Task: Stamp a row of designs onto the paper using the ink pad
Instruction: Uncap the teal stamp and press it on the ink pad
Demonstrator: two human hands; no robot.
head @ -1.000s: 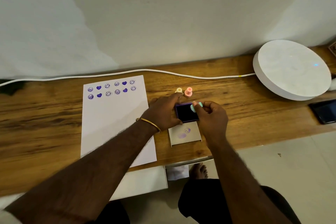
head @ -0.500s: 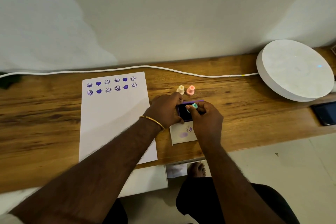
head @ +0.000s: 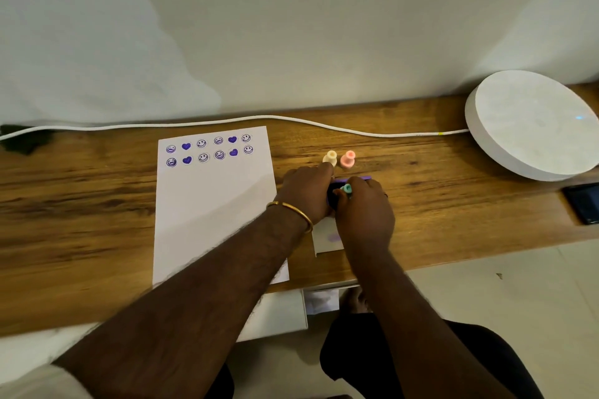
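Note:
A white sheet of paper [head: 210,204] lies on the wooden desk [head: 81,204], with two rows of purple smileys and hearts stamped along its top. To its right sits the purple ink pad [head: 334,191], mostly hidden by my hands. My left hand [head: 306,193] grips the pad's left side. My right hand [head: 364,210] pinches a small mint-green stamp [head: 346,188] and holds it down on the pad. A cream stamp [head: 330,158] and a pink stamp [head: 347,159] stand upright just behind the pad.
The pad's pale lid [head: 327,238] lies in front of it, smudged purple. A white cable [head: 291,121] runs along the back of the desk to a round white device [head: 531,123] at right. A dark phone [head: 583,204] lies at the far right edge.
My right hand has lowered the mint stamp onto the ink pad and now covers more of it. My left hand stays on the pad.

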